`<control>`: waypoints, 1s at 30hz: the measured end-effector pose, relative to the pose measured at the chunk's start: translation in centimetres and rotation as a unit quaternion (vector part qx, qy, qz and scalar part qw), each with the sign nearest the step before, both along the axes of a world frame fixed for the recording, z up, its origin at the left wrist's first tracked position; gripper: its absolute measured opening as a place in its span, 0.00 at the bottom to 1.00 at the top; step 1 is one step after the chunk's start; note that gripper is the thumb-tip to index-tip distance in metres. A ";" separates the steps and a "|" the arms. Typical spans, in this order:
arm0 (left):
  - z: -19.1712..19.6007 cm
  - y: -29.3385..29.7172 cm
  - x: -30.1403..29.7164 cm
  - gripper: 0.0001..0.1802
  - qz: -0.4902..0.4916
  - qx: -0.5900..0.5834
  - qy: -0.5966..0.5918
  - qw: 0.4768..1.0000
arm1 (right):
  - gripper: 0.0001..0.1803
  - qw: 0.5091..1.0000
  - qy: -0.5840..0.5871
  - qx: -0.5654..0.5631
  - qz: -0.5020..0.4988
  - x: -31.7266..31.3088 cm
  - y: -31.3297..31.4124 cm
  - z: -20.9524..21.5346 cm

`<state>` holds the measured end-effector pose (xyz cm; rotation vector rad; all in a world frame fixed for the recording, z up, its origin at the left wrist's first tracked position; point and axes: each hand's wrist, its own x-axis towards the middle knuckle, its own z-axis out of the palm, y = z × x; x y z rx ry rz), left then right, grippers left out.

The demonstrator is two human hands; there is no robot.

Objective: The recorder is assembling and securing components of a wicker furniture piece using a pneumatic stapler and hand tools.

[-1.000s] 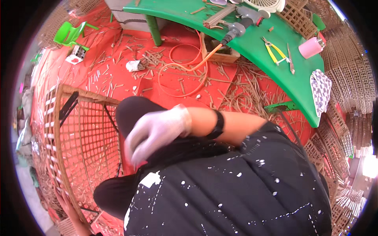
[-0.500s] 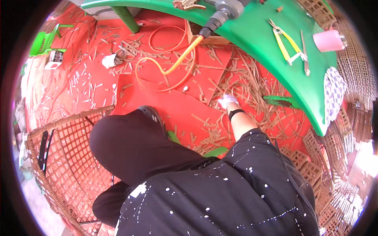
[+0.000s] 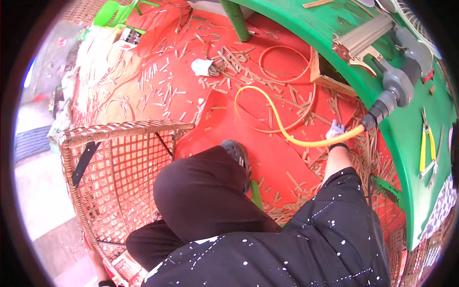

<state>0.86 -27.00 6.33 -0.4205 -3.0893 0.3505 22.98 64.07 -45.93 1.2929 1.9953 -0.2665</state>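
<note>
My right hand [image 3: 336, 129], in a white glove, reaches down over loose brown strips [image 3: 370, 143] on the red floor covering. Its fingers look apart, and I see nothing held in them. A yellow hose [image 3: 306, 143] passes close beside this hand. At the lower left, my bare left hand [image 3: 93, 253] lies against the outer edge of a large open-weave wicker piece [image 3: 125, 191], shaped like a basket, with black metal brackets. The wicker hides most of that hand's fingers. The piece stands tilted beside my bent leg.
A green table [image 3: 411, 177] curves along the right, bearing a grey power tool [image 3: 399, 83], a metal clamp [image 3: 363, 60] and yellow-handled pliers [image 3: 427, 143]. A wooden box [image 3: 330, 79] sits under its edge. A green plastic chair [image 3: 112, 13] and crumpled white cloth [image 3: 204, 67] are farther off.
The view has swung left, so the scene sits farther right. My left hand has come into sight at the wicker piece. My right hand stays low by the strips, now beside the hose.
</note>
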 end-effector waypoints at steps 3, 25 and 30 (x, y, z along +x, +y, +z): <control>-0.1 -0.6 -0.1 0.29 -0.005 -0.021 -0.005 1.000 | 0.28 0.995 0.065 0.073 -0.002 1.6 -1.3 -3.2; -1.8 9.7 5.7 0.23 0.075 0.495 0.092 0.861 | 0.18 0.696 0.604 -0.386 0.046 -3.0 -27.7 38.0; 0.6 19.6 10.0 0.22 -0.131 0.446 -0.023 0.885 | 0.12 0.515 0.715 -0.379 0.281 -4.3 -33.9 49.5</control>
